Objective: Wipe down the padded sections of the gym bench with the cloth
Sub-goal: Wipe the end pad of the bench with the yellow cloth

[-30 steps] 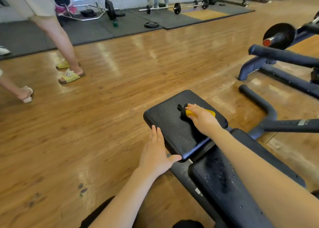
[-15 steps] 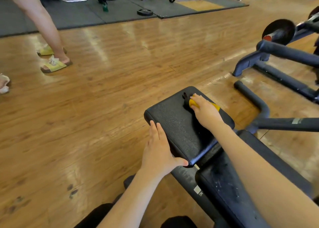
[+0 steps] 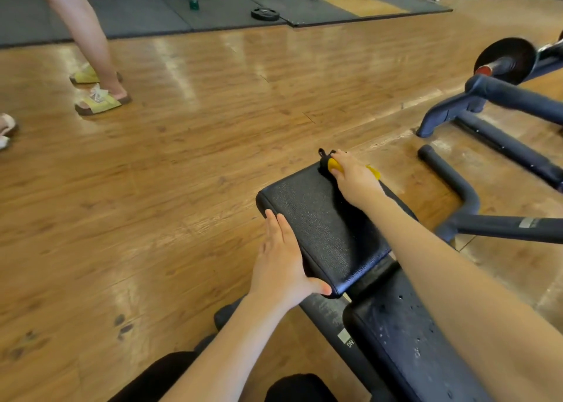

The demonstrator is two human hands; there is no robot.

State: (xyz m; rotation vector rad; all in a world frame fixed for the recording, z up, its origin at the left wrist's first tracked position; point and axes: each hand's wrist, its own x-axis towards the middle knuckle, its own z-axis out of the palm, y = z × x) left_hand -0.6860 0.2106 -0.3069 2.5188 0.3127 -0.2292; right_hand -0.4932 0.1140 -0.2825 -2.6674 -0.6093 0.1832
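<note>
Right now we are wiping the seat pad (image 3: 323, 219) of the gym bench, working at its far end. Our right hand (image 3: 355, 179) presses down on the cloth (image 3: 333, 164), a yellow and black wad bunched under the fingers at the pad's far edge, with a yellow corner showing past the hand on the right; the fingers curl over it, so we judge it gripped rather than merely pushed. Our left hand (image 3: 281, 264) lies flat and relaxed along the pad's near left edge, fingers straight and thumb hooked at the near corner, steadying the pad and holding nothing. The seat pad's surface looks dull and even, which suggests much of it is covered, though we cannot tell how clean it is. Just nearer us, across a narrow gap, the back pad (image 3: 405, 340) carries scattered droplets and pale specks and looks untouched. So we judge the task well short of done: the next move calls for drawing the cloth back along the seat pad toward us, keeping firm downward pressure, then lifting over the gap onto the back pad. The left hand will need to shift out of the cloth's path. No containers appear anywhere; nothing holds a spray bottle or spare cloth.
</note>
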